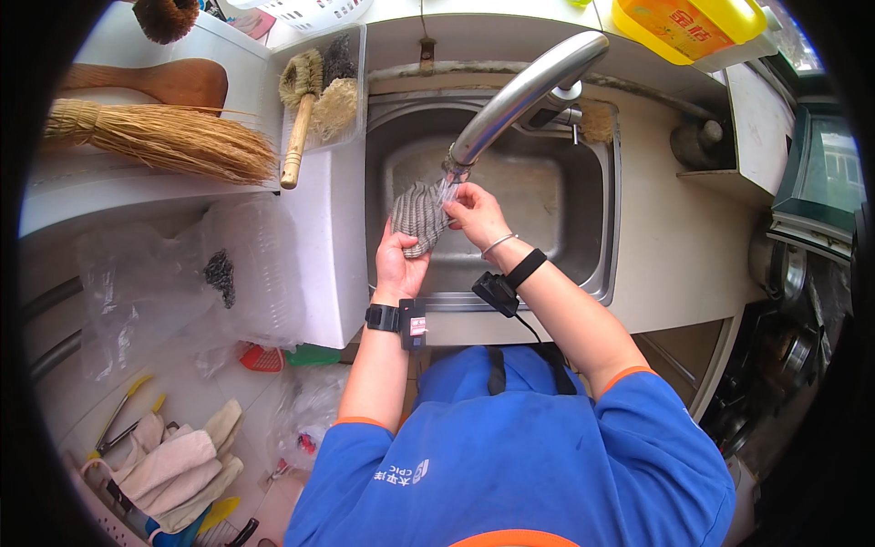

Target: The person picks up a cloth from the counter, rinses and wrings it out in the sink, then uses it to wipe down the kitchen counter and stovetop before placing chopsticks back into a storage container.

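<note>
A grey striped knitted cloth (418,215), bunched up, is held over the sink by my left hand (402,265), its thumb resting on top. My right hand (480,217) pinches the cloth's right edge with thumb and fingers. Just above them is the outlet of the curved metal faucet (530,92). Clear water (448,190) runs from it onto the cloth and the right fingertips. Beneath both hands lies the stainless steel sink (513,270); part of its floor is hidden by the hands and cloth.
Left of the sink, a clear plastic tray (360,41) holds a wooden-handled scrub brush (299,123) and scouring pads. Further left lie a straw whisk broom (171,140) and a wooden spatula (178,83). A yellow jug (690,27) stands at the back right. Gloves (171,472) lie low at left.
</note>
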`<action>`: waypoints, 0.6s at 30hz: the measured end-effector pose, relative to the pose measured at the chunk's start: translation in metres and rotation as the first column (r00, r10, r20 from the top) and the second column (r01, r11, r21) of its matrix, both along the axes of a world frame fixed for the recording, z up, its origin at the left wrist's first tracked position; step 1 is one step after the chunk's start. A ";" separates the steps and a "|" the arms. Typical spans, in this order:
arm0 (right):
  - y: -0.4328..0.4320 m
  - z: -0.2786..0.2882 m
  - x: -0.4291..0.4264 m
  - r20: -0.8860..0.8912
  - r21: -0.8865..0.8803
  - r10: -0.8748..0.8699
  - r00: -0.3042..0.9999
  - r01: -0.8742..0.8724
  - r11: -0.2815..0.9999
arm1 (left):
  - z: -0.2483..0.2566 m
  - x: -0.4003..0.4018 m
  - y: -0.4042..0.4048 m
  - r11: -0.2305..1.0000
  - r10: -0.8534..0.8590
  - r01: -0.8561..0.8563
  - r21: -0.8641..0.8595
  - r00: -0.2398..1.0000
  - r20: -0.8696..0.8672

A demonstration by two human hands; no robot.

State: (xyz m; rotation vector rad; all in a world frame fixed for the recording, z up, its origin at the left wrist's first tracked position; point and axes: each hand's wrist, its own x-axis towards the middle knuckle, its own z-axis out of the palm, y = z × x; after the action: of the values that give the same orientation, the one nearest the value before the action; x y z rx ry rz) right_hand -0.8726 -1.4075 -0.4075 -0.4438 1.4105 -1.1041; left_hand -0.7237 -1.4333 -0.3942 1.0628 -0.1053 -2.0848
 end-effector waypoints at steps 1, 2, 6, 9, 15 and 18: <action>0.000 0.002 0.001 0.002 0.001 0.001 1.000 -0.001 1.000 | -0.002 0.003 0.001 1.000 0.006 -0.006 0.020 1.000 0.006; 0.001 0.004 0.001 0.074 0.027 -0.037 0.997 0.035 0.999 | -0.005 0.006 0.002 1.000 0.007 -0.008 0.026 1.000 0.007; 0.006 0.008 -0.006 0.245 0.098 -0.107 0.963 0.085 0.992 | -0.008 0.005 0.003 0.998 0.037 -0.039 0.044 0.999 0.032; 0.007 0.015 -0.005 0.110 0.040 -0.057 0.992 0.053 0.998 | -0.014 -0.002 0.002 0.999 0.042 -0.041 0.030 0.998 -0.045; -0.009 0.003 0.000 -0.740 -0.065 0.060 0.670 -0.160 0.985 | 0.000 -0.033 0.013 0.991 -0.136 0.135 -0.017 0.990 -0.040; -0.015 0.016 -0.006 -0.748 -0.013 0.111 0.654 -0.181 0.983 | -0.006 -0.031 0.012 0.989 -0.148 0.147 -0.015 0.987 -0.070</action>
State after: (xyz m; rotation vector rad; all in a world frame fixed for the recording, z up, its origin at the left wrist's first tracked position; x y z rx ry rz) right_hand -0.8790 -1.4224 -0.3912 -1.1608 1.9980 -0.8708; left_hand -0.7543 -1.4213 -0.4000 1.0003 -0.1639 -2.2497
